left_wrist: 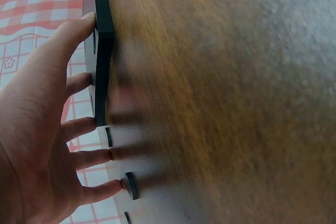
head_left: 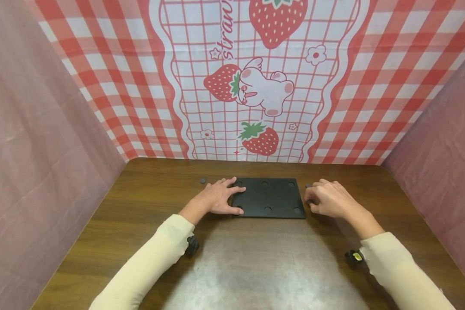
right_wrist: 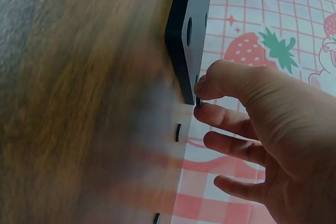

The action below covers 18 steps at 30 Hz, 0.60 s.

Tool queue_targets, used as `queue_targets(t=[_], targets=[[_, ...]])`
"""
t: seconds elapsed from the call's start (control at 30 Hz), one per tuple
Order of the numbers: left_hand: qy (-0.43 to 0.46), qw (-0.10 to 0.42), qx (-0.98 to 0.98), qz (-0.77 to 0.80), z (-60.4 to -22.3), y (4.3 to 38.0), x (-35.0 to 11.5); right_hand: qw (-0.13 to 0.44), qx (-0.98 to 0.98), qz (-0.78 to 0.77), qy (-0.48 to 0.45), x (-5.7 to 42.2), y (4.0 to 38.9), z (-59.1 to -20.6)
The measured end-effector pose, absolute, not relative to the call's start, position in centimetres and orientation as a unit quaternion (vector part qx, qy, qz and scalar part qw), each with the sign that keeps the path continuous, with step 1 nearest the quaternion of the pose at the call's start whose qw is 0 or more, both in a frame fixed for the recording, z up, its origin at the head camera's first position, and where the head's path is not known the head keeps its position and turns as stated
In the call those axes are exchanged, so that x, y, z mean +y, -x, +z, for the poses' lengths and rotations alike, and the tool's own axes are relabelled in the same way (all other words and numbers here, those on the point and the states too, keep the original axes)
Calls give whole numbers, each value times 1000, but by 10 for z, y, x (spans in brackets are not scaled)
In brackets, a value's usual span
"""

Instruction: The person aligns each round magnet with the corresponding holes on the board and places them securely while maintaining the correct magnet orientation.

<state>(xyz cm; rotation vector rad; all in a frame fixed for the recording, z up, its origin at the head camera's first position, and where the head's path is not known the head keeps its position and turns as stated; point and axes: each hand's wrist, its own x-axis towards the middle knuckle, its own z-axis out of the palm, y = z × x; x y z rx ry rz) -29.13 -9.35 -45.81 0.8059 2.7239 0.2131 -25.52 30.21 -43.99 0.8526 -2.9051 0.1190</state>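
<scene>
Lying flat: black rect. board, round holes, matte.

Dark brown wood-grain desk, worn pale patch in the middle near the front edge. Red-and-white checked cloth hangs behind the desk as a backdrop. Its centre panel is a white grid print with strawberries, a white rabbit beside one strawberry, small flowers and part of some red lettering running sideways. Plain pink cloth walls off the left side, a second pink cloth the right side. Both pink cloths are creased.
</scene>
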Motion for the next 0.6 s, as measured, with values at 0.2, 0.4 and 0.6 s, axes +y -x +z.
queue_targets(t=[0.2, 0.4, 0.6], targets=[[-278, 148, 946, 76, -459, 292, -94, 54, -957, 39, -282, 297, 256, -440], [-281, 146, 945, 76, -459, 291, -94, 52, -958, 37, -281, 292, 256, -438], [-284, 148, 944, 78, -460, 293, -94, 60, -956, 35, -285, 289, 258, -440]])
